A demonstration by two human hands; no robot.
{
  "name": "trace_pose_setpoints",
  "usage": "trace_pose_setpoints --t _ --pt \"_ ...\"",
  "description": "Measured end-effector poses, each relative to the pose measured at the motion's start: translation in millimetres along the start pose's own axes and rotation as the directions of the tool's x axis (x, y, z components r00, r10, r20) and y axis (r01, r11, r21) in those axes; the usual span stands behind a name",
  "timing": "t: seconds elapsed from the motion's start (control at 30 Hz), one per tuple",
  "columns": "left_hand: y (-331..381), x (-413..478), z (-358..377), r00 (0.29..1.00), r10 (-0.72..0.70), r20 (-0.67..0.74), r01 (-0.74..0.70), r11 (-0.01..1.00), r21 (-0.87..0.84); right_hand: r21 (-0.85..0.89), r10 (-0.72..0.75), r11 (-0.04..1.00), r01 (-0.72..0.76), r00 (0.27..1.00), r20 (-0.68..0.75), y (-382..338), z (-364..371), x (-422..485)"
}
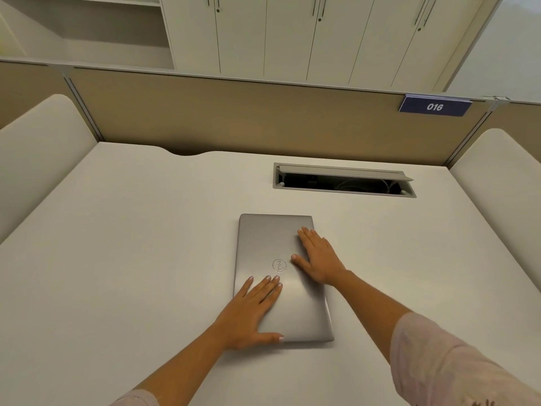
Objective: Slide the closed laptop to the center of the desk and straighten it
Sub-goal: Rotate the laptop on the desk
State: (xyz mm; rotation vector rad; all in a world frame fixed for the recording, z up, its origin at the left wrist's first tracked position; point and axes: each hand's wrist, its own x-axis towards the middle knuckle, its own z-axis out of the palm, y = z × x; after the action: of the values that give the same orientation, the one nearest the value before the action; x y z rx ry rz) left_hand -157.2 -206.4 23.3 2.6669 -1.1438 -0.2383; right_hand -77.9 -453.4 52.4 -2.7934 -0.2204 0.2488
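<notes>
Closed silver laptop (282,276) is lying flat on the worktop (131,259), lid up, round logo showing near the lid's middle. It is sitting roughly midway between the left and right edges, a bit right of centre, nearer the front edge than the back. Long side is running front to back, with the near end skewed slightly right.

Left hand (251,312) is pressing flat on the near-left part of the lid, fingers extended and close together, thumb hooking along the near short edge. No curl around anything, just palm contact.

Right hand (319,257) is lying flat on the far-right part of the lid, fingers stretched out and pointing toward the back edge, thumb splayed toward the logo, heel of the palm overhanging the laptop's right edge. Also open, gripping nothing.

Cable hatch (342,180) is sitting open near the back edge, right of centre, well apart from the laptop. Partition (234,118) is running behind the back edge, with a blue tag (435,106) reading 016 at its top right.
</notes>
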Motion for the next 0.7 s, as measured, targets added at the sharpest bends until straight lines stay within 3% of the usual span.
trace_pose_setpoints --t 0.37,0.57,0.7 --pt "-10 3 2 0.998 0.057 -0.018 -0.057 0.998 0.004 0.039 0.132 0.989 -0.141 0.976 0.174 5 -30 71" --pt "-13 4 3 0.998 0.05 -0.041 -0.05 0.999 -0.009 -0.136 0.118 0.986 -0.091 0.971 0.208 5 -30 87" --pt "-14 4 4 0.998 0.068 -0.016 -0.069 0.997 -0.018 -0.024 0.103 0.995 -0.1 0.979 0.177 9 -33 88"
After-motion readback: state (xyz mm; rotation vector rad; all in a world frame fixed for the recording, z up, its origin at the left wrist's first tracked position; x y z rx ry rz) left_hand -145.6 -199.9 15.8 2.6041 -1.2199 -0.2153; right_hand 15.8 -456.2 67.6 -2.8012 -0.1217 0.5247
